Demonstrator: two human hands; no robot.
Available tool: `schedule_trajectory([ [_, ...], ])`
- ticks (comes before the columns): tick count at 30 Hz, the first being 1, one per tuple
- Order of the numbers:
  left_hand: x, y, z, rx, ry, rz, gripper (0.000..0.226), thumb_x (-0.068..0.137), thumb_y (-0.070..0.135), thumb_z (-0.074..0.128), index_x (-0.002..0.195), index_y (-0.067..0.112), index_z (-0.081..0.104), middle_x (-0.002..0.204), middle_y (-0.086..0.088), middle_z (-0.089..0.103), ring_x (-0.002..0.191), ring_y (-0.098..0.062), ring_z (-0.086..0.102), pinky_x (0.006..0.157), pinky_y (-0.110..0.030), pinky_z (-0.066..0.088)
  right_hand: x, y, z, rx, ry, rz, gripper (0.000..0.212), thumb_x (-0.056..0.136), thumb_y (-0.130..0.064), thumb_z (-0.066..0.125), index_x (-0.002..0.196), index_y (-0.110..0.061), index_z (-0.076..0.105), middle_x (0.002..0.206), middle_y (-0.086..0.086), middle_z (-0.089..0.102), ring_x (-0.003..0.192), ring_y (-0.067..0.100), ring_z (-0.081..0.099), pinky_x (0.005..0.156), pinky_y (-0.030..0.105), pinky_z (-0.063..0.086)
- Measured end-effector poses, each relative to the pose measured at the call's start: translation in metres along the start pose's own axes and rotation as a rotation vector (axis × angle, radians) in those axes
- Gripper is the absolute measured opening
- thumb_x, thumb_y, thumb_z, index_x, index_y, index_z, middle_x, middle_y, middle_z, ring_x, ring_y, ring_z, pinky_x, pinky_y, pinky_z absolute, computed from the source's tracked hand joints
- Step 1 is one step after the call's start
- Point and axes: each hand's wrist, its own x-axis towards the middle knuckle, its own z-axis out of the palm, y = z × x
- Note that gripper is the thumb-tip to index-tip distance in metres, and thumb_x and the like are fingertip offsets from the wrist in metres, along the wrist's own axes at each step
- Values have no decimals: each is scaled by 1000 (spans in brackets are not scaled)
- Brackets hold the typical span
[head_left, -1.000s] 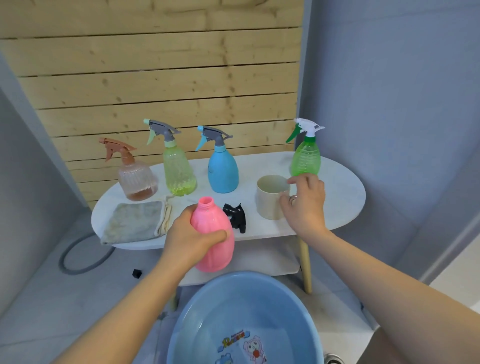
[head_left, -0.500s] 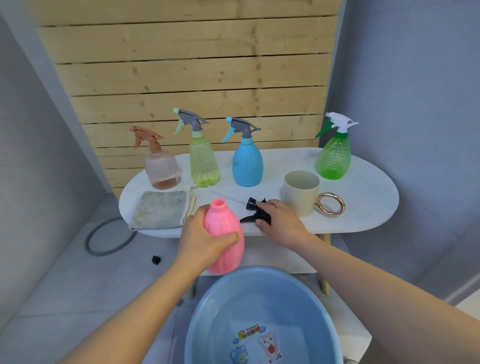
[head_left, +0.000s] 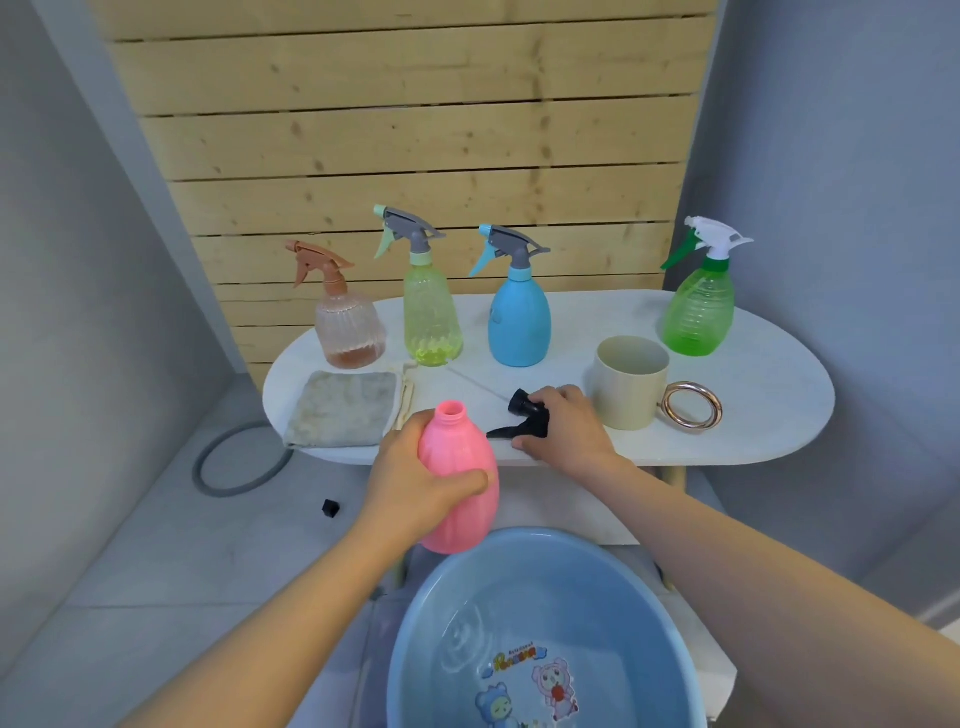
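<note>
1. My left hand (head_left: 410, 483): fingers and thumb wrapped round the belly of the pink bottle (head_left: 460, 452), gripping it firmly
2. Pink bottle: held upright off the table, left of the beige cup (head_left: 631, 384) and nearer to me; its neck is uncapped and open
3. My right hand (head_left: 569, 431): curled over the black trigger spray head (head_left: 527, 418), with the fingers on its top and the thumb at its near side
4. Black trigger spray head: lying on the white oval table (head_left: 753, 405) just left of the cup, between the cup and the pink bottle, with its trigger pointing left towards the bottle
5. Gold ring handle (head_left: 693, 386): on the right side of the cup
6. Behind the cup, left to right: ribbed clear bottle with brown sprayer (head_left: 350, 327), yellow-green spray bottle (head_left: 431, 317), blue spray bottle (head_left: 518, 322); the green spray bottle (head_left: 698, 317) stands behind and right of the cup
7. Grey cloth (head_left: 343, 410): flat on the table, well to the left of the cup
8. Blue basin (head_left: 410, 613): below the cup and nearer to me, holding water over cartoon figures printed on its bottom
</note>
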Motion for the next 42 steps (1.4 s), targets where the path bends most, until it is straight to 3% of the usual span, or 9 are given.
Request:
schedule_trajectory([
  [3, -2, 1, 0, -9, 3, 11, 81, 42, 42, 70, 120, 39, 48, 118, 0, 54, 100, -18, 57, 83, -36, 51, -1, 1, -2, -3, -23, -11, 61, 75, -35, 74, 126, -17, 46, 116, 6, 54, 113, 24, 43, 89, 34, 42],
  [7, -2, 0, -1, -3, 8, 9, 79, 45, 39, 71, 120, 39, 47, 117, 0, 53, 101, -19, 56, 82, -34, 49, -5, 2, -7, -8, -72, 17, 62, 71, -41, 76, 121, -20, 44, 108, 7, 52, 102, 22, 50, 79, 33, 46],
  [11, -2, -2, -6, 57, -14, 35, 75, 43, 44, 71, 115, 42, 48, 114, 0, 53, 98, -18, 56, 79, -33, 49, -10, 4, -21, 53, -22, 5, 59, 66, -36, 78, 113, -21, 46, 107, 3, 55, 94, 20, 53, 76, 32, 47],
  [15, -3, -2, -10, 122, -34, 60, 70, 49, 38, 74, 112, 44, 44, 112, 2, 46, 96, -17, 51, 78, -30, 43, -21, 9, -48, 124, -39, -56, 59, 68, -31, 81, 115, -20, 46, 112, -8, 55, 95, 17, 56, 80, 29, 46],
  [19, -5, -2, -13, 254, -94, 138, 71, 64, 22, 81, 123, 37, 47, 113, 2, 42, 98, -17, 45, 79, -28, 37, -40, 17, -75, 106, -79, -161, 62, 65, -27, 83, 117, -25, 49, 114, -10, 54, 104, 14, 56, 90, 30, 47],
  [28, -8, -13, -11, 343, -215, 120, 73, 58, 31, 79, 124, 35, 49, 112, -2, 43, 98, -21, 48, 78, -26, 38, -76, 34, -103, -4, -117, -392, 72, 61, -11, 82, 126, -22, 52, 113, -10, 48, 105, -3, 43, 85, 2, 34],
  [32, -5, -18, -10, 358, -205, 124, 69, 65, 24, 81, 124, 33, 49, 113, -3, 44, 98, -22, 49, 78, -28, 38, -80, 36, -105, -96, -104, -501, 70, 62, -8, 77, 127, -21, 53, 113, -4, 49, 102, -2, 43, 88, 0, 30],
  [42, 1, -21, -8, 339, -173, 134, 72, 66, 25, 81, 129, 32, 47, 118, -3, 46, 102, -22, 48, 80, -30, 40, -84, 28, -109, -89, -90, -505, 72, 62, -5, 70, 128, -27, 49, 117, -12, 41, 105, -7, 39, 88, -1, 28],
])
